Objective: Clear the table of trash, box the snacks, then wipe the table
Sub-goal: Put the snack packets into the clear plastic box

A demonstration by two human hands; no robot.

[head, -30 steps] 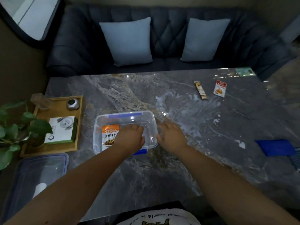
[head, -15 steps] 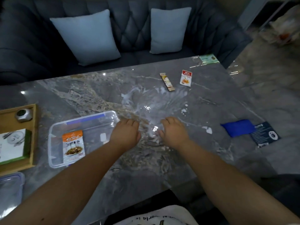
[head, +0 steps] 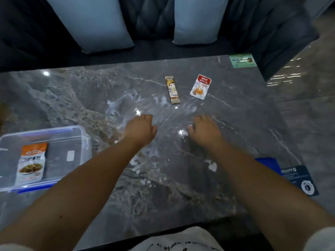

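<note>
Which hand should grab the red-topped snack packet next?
Right. The right hand is empty and lies below the red-topped packet; the left hand sits farther left, nearer the stick packet.

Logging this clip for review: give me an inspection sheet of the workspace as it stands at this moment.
Surface: marble table, white smears near the hands.
Job's things: clear box holds orange packet; stick packet and red-white pouch lie loose; blue cloth at right.
Clutter: green card, dark card.
Grippers: left hand and right hand empty, over the table.
Cables: nothing seen.
Surroundings: sofa, two cushions.
</note>
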